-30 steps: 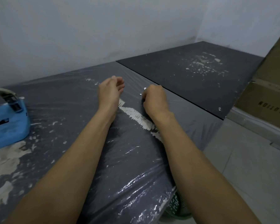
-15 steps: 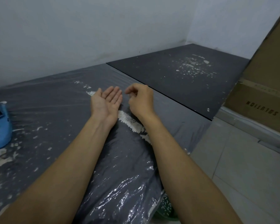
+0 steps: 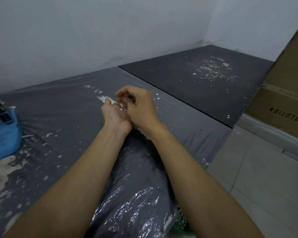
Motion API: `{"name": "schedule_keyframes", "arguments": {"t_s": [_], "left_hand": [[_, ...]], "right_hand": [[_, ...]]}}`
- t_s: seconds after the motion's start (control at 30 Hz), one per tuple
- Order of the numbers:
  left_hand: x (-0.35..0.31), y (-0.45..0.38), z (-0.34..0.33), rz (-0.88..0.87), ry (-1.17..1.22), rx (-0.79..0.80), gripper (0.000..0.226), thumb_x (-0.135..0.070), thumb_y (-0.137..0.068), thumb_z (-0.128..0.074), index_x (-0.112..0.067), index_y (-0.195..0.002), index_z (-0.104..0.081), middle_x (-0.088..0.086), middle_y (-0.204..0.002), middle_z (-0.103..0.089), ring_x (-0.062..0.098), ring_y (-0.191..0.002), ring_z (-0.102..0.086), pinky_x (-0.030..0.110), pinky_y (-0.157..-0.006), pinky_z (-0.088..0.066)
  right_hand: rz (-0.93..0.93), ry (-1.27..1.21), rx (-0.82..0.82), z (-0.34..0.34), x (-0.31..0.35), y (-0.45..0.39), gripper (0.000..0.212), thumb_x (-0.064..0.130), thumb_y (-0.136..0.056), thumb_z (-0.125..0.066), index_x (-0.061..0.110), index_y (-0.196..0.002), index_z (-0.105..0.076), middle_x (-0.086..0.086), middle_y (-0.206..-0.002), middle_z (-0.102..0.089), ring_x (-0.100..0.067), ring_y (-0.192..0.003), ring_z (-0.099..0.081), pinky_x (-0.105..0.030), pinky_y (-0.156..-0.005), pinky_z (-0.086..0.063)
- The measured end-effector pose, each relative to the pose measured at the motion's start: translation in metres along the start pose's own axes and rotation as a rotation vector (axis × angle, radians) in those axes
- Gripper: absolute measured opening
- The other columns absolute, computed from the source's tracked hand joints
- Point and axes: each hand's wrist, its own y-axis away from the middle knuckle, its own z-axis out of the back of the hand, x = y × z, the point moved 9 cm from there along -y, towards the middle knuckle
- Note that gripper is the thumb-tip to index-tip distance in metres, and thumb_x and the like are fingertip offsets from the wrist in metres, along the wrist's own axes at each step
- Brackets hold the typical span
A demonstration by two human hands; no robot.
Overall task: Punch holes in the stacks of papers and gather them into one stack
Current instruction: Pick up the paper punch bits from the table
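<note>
No paper stack or hole punch is in view. My left hand [image 3: 113,115] lies palm up on the plastic-covered grey table [image 3: 67,109], fingers relaxed, with a few small white paper bits [image 3: 121,105] on it. My right hand [image 3: 139,107] hovers right over that palm, back upward, fingers curled toward the bits. I cannot see whether its fingertips pinch anything. A strip of white scraps [image 3: 104,98] lies on the table just beyond my hands.
A blue bag [image 3: 3,134] stands at the left edge. A bare black tabletop [image 3: 187,86] with scattered white flakes adjoins on the right. Cardboard boxes [image 3: 279,103] stand on the tiled floor at right. A green basket [image 3: 181,227] peeks out below the table's front edge.
My left hand turned from palm down to palm up. My right hand moved left over it, and white bits now lie on the palm.
</note>
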Motion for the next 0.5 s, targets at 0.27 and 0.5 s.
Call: {"name": "schedule_keyframes", "arguments": {"t_s": [0.27, 0.5], "left_hand": [[-0.006, -0.004, -0.004, -0.034, 0.04, 0.075, 0.074, -0.05, -0.106, -0.015, 0.003, -0.127, -0.062, 0.023, -0.119, -0.067, 0.035, -0.12, -0.063, 0.046, -0.107, -0.047], [-0.029, -0.003, -0.004, -0.155, 0.183, 0.118, 0.062, -0.036, -0.11, -0.019, 0.012, -0.128, -0.054, 0.028, -0.121, -0.066, 0.04, -0.115, -0.065, 0.048, -0.105, -0.049]], "right_hand": [[0.001, 0.051, -0.009, 0.011, 0.002, 0.0, 0.036, -0.007, -0.065, -0.079, 0.015, -0.093, -0.075, 0.005, -0.076, -0.074, -0.014, -0.075, -0.071, -0.031, -0.07, -0.058], [-0.194, 0.182, -0.3, 0.086, -0.038, -0.01, 0.018, -0.001, -0.083, -0.07, 0.015, -0.088, -0.078, 0.006, -0.082, -0.075, -0.002, -0.076, -0.069, -0.02, -0.076, -0.058]]}}
